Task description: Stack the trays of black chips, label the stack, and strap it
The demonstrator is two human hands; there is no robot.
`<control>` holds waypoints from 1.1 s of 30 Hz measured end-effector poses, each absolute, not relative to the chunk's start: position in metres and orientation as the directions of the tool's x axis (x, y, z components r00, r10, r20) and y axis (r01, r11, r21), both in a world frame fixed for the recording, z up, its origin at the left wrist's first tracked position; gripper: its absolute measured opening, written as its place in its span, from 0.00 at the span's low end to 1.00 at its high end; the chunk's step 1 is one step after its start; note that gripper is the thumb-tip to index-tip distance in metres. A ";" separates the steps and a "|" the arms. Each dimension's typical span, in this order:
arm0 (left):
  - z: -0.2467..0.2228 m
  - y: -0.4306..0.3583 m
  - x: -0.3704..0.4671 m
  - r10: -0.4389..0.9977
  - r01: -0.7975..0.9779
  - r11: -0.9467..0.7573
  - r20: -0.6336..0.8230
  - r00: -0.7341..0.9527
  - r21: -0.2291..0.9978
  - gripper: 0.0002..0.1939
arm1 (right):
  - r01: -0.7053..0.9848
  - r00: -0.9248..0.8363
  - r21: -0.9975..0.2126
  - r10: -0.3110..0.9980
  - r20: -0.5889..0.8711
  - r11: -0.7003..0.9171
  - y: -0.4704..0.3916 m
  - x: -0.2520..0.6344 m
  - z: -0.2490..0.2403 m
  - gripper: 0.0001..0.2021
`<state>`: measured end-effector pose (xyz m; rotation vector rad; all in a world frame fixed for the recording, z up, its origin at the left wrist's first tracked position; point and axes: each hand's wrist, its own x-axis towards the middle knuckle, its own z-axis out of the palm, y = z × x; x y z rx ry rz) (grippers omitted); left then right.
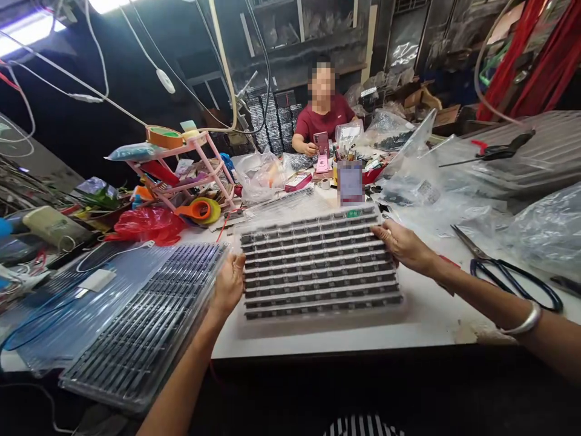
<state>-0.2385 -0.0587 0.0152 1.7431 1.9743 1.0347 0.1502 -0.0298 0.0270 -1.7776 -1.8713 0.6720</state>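
Observation:
A clear plastic tray (320, 260) with rows of small dark parts is held between my two hands, tilted up over the white table. My left hand (230, 281) grips its left edge, fingers closed around it. On the right edge, near the upper corner, my right hand (399, 245) has its fingers wrapped round the tray. A small green label (354, 213) shows at the tray's top edge. To the left of my left hand lies a stack of similar trays (149, 315) with dark strips in long rows.
Large scissors (503, 266) lie at the right, beside clear plastic bags (551, 233). A pink rack (181, 163) and a red bag (147, 224) stand at the left. A person in a dark red shirt (306, 124) sits across the table (295, 342). Cables hang overhead.

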 end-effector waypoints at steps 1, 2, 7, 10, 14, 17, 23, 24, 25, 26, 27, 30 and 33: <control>0.010 -0.064 -0.238 0.964 0.765 0.021 0.189 -0.185 0.643 0.20 | 0.799 -0.061 -0.601 0.996 -0.065 0.010 -0.035 0.153 0.018 0.25; 0.005 -0.069 -0.237 0.976 0.797 0.041 0.148 -0.161 0.602 0.20 | 0.829 -0.070 -0.559 0.991 -0.114 -0.006 -0.040 0.156 0.008 0.26; -0.015 -0.076 -0.226 0.993 0.916 0.119 -0.060 -0.104 0.384 0.20 | 0.912 -0.101 -0.409 0.972 -0.214 0.005 -0.045 0.168 -0.017 0.28; -0.014 -0.075 -0.223 0.987 0.949 0.128 -0.126 -0.095 0.289 0.21 | 0.968 -0.074 -0.250 0.973 -0.220 0.017 -0.047 0.172 -0.017 0.29; -0.013 -0.101 -0.225 0.985 0.959 0.142 -0.129 -0.113 0.244 0.23 | 0.985 -0.029 -0.172 0.994 -0.107 0.010 -0.081 0.177 -0.024 0.32; -0.025 -0.133 -0.223 0.993 0.947 0.113 -0.016 -0.113 0.302 0.23 | 0.924 -0.088 -0.363 0.991 0.100 0.119 -0.124 0.174 -0.036 0.34; -0.039 -0.147 -0.215 0.973 0.917 0.148 0.111 -0.202 0.372 0.22 | 0.959 -0.026 -0.267 0.967 0.253 0.095 -0.151 0.133 -0.044 0.28; -0.040 -0.143 -0.216 0.975 0.907 0.145 0.101 -0.200 0.396 0.22 | 0.957 -0.028 -0.272 0.966 0.257 0.100 -0.147 0.129 -0.045 0.28; -0.040 -0.140 -0.218 0.975 0.890 0.140 0.095 -0.200 0.433 0.22 | 0.952 -0.028 -0.286 0.964 0.264 0.106 -0.143 0.126 -0.046 0.28; -0.040 -0.137 -0.220 0.975 0.867 0.133 0.091 -0.201 0.481 0.22 | 0.944 -0.026 -0.311 0.962 0.272 0.113 -0.139 0.125 -0.047 0.29; -0.040 -0.135 -0.222 0.975 0.834 0.122 0.092 -0.202 0.538 0.21 | 0.929 -0.022 -0.351 0.962 0.272 0.120 -0.137 0.126 -0.047 0.28; -0.040 -0.135 -0.224 0.966 0.686 0.064 0.126 -0.224 0.725 0.20 | 0.834 0.035 -0.542 0.971 0.237 0.102 -0.136 0.130 -0.039 0.26; -0.029 -0.141 -0.218 0.938 0.421 0.018 0.130 -0.320 0.907 0.22 | 0.706 0.090 -0.697 0.960 0.265 0.126 -0.141 0.131 -0.015 0.23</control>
